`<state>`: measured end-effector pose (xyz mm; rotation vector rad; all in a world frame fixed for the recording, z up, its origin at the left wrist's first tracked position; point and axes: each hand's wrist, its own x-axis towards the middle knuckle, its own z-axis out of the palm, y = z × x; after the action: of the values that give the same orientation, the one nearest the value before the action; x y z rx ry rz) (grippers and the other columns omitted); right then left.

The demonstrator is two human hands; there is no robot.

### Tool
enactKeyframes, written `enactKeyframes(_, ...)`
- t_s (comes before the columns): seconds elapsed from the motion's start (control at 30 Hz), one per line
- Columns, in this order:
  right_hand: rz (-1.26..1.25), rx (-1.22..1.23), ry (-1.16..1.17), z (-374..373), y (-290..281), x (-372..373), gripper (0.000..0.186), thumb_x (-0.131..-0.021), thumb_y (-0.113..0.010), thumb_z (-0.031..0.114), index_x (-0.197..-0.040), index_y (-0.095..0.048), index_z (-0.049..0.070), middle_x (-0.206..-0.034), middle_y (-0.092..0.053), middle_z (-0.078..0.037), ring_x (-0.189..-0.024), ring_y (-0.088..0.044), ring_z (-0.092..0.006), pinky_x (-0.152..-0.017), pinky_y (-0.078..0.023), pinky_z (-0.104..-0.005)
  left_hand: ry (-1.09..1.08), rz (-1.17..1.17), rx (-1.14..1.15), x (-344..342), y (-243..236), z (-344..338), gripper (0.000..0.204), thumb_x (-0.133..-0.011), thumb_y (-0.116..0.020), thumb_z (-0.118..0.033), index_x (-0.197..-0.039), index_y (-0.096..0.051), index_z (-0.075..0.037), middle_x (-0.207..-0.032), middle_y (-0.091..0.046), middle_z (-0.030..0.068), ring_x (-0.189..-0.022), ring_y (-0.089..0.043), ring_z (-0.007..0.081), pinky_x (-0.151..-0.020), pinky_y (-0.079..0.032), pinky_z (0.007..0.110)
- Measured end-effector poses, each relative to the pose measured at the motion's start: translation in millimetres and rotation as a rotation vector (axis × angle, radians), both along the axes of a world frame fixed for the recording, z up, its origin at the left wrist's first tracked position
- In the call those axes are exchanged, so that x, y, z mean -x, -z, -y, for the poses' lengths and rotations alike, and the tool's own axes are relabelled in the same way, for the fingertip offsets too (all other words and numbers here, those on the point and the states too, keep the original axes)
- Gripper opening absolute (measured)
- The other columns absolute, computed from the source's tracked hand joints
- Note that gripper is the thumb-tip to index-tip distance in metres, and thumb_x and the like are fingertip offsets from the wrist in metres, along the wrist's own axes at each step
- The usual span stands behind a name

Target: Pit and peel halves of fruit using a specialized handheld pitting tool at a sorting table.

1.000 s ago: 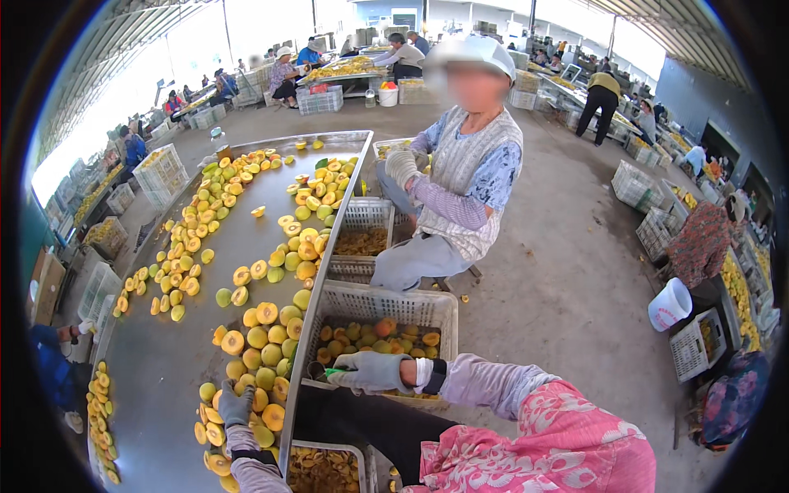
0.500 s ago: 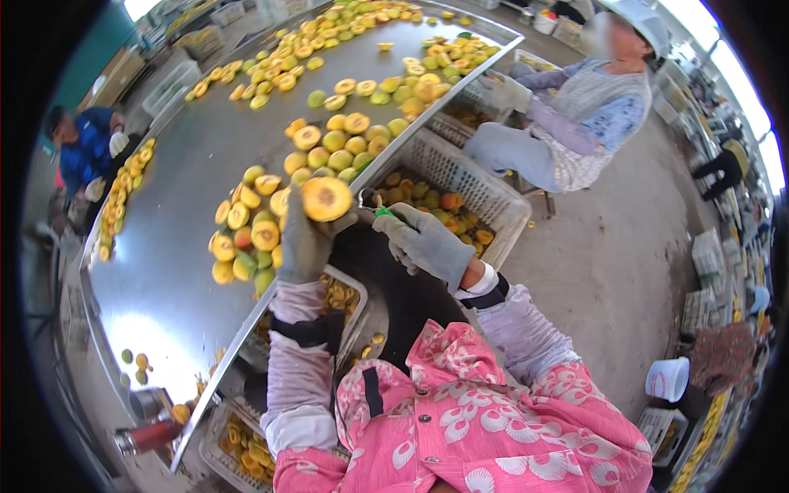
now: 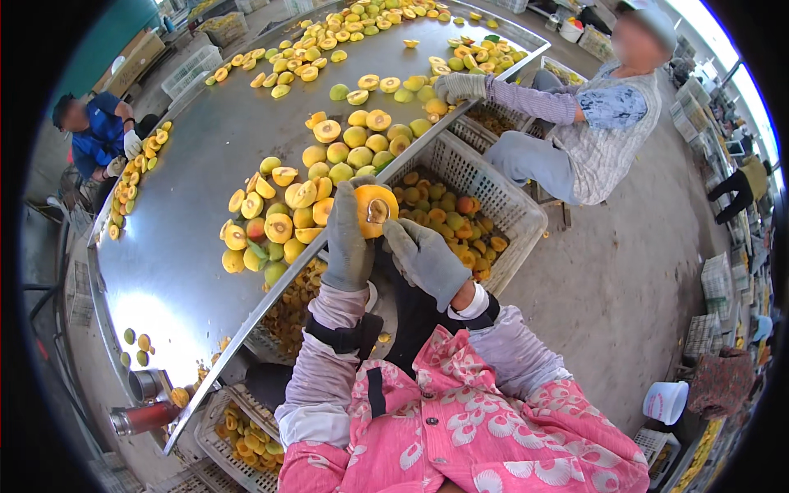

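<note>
My gloved left hand (image 3: 349,246) is closed on a halved yellow fruit (image 3: 371,195), holding its cut face up at the steel table's edge. My gloved right hand (image 3: 423,255) is closed on a small tool, whose metal loop (image 3: 378,210) sits in the centre of that cut face; the handle is hidden by my fingers. Beside my left hand, whole and halved fruits (image 3: 278,230) lie heaped on the steel table (image 3: 164,246). A plastic crate (image 3: 514,230) holding fruit stands under the table's edge, right of my hands.
A co-worker (image 3: 608,140) sits at the right, one gloved hand at the table's fruit; another person (image 3: 94,140) works at the left edge. A red cylinder (image 3: 140,419) is at the near corner, more crates (image 3: 226,411) below, a white bucket (image 3: 664,403) on the floor at right.
The view has tilted down onto my hands. My left hand has lifted a fruit half from the heap, and my right hand has brought the green-handled tool into its cut face.
</note>
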<state>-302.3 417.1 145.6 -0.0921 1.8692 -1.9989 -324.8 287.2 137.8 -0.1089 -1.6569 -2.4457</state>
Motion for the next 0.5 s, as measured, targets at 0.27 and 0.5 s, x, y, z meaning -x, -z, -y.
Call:
enactKeyframes(0.27,-0.132,-0.12,-0.013,-1.3,18.1,17.6,0.039,-0.099,-0.052,0.034,-0.101,-0.064,-0.003,-0.071,-0.057,-0.005,-0.067,-0.047,-0.01,-0.063,-0.043,-0.0291,-0.14,0.058,-0.029,18.4,-3.8,-9.0,0.042,-0.102,-0.042,-0.037,-0.103,-0.06,0.001,-0.095,-0.062,0.0093,-0.084,-0.059,0.0136,-0.073,-0.049,0.025)
enactKeyframes(0.5,0.035,-0.074,-0.145,-2.5,20.6,22.9,0.042,-0.099,-0.05,0.039,-0.083,-0.06,0.002,-0.063,-0.049,0.001,-0.057,-0.041,-0.0066,-0.052,-0.037,-0.026,0.212,0.207,0.314,21.9,-36.3,21.8,0.048,-0.101,-0.042,-0.042,-0.111,-0.059,0.002,-0.1,-0.063,0.0116,-0.088,-0.061,0.0163,-0.078,-0.05,0.027)
